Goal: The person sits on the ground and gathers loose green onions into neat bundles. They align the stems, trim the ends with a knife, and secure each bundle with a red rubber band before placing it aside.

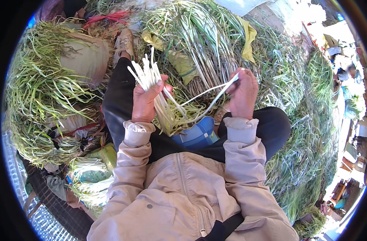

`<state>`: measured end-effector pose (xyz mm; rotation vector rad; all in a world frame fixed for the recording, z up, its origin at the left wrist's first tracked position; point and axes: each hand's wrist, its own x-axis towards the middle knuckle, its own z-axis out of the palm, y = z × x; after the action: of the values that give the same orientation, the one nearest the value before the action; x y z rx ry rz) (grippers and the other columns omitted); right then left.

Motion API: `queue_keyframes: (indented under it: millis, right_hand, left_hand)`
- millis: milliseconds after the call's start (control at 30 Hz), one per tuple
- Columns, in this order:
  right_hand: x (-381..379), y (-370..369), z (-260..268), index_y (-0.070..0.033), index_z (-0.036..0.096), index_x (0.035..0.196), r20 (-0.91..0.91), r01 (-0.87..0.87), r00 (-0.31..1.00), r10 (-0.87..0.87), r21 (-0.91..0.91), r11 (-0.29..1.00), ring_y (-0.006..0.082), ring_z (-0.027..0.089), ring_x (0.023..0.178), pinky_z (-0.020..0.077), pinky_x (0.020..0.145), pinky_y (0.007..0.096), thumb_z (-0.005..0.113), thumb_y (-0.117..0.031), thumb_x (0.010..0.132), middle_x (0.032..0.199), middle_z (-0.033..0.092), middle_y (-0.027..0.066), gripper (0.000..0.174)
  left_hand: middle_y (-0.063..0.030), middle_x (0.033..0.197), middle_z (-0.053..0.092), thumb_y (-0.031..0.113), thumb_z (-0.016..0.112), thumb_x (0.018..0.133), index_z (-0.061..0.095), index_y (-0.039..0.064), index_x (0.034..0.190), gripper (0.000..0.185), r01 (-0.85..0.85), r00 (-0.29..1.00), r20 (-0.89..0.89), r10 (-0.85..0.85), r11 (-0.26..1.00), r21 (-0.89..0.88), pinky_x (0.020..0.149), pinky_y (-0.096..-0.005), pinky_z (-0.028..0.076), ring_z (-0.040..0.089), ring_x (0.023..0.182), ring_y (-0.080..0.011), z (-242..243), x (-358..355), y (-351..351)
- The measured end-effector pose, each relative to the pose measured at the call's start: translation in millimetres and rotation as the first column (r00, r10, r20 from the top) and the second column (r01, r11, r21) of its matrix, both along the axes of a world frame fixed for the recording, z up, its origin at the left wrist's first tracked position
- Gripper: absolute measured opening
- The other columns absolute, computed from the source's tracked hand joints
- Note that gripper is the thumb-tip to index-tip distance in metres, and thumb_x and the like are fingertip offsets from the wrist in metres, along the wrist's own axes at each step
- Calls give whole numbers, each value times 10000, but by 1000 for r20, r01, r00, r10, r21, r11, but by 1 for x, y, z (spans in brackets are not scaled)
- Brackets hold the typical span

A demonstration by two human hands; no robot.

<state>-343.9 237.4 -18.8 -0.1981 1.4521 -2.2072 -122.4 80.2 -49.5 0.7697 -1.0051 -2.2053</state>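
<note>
My left hand is closed around a bunch of white peeled stalks, which look like garlic shoots or green garlic; their ends stick up past my thumb. To the right, my right hand pinches the ends of a couple of long pale stalks between thumb and fingers. These stalks sag in a curve back towards the bunch. The bunch's lower part hangs over yellow-green leaves, beside a blue checked cloth between my legs.
Unpeeled green stalks with brown ends lie ahead by yellow sacking. Leafy bundles fill the left, near red ties. White stalk bundles rest at lower left. Leaf litter spreads right. A person's hand shows at top left.
</note>
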Motion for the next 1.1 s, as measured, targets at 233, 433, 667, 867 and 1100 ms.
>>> queue_keyframes:
  millis: [233, 433, 667, 867, 1100]
  right_hand:
    - [-13, 3, 14, -14, 664, 1085, -37, -116, 991, 126, 203, 972, 49, 502, 530, 412, 474, 194, 570, -155, 1055, 789, 628, 28, 172]
    - [38, -27, -6, 0, 719, 1150, 12, -466, 875, 484, 286, 837, 36, 488, 570, 390, 514, 206, 586, -142, 1036, 793, 596, -26, 225]
    - [23, -33, -11, 10, 721, 1151, 85, -510, 860, 503, 164, 844, 41, 480, 553, 382, 504, 213, 578, -161, 1047, 753, 588, -29, 246]
    - [15, -34, -11, -1, 725, 1093, 118, -478, 878, 464, 152, 865, 42, 498, 555, 406, 498, 213, 600, -177, 1037, 755, 597, -27, 223]
    - [25, -29, -11, -18, 693, 1001, 17, -361, 932, 363, 149, 921, 38, 517, 566, 411, 511, 219, 622, -185, 1028, 743, 603, -31, 183]
  left_hand:
    - [-89, 873, 735, 181, 735, 978, 706, 5, 1168, 261, 182, 979, 105, -176, 982, -57, 698, -322, 580, 700, 749, -177, 12, 2, 1]
    - [-78, 999, 769, 114, 724, 984, 729, 1, 1168, 216, 245, 961, 155, -227, 963, -110, 700, -290, 581, 734, 832, -162, 12, -14, 23]
    - [-56, 1040, 772, 56, 691, 1002, 737, 4, 1187, 197, 380, 914, 202, -352, 917, -121, 709, -260, 575, 750, 915, -145, 4, -15, 26]
    - [-55, 992, 775, 57, 704, 984, 744, 1, 1165, 193, 433, 901, 97, -422, 886, -166, 734, -276, 578, 728, 849, -135, -5, -20, 30]
    - [-81, 954, 768, 93, 707, 995, 737, 5, 1126, 161, 327, 928, 184, -323, 945, 11, 740, -293, 587, 724, 812, -153, -9, -15, 23]
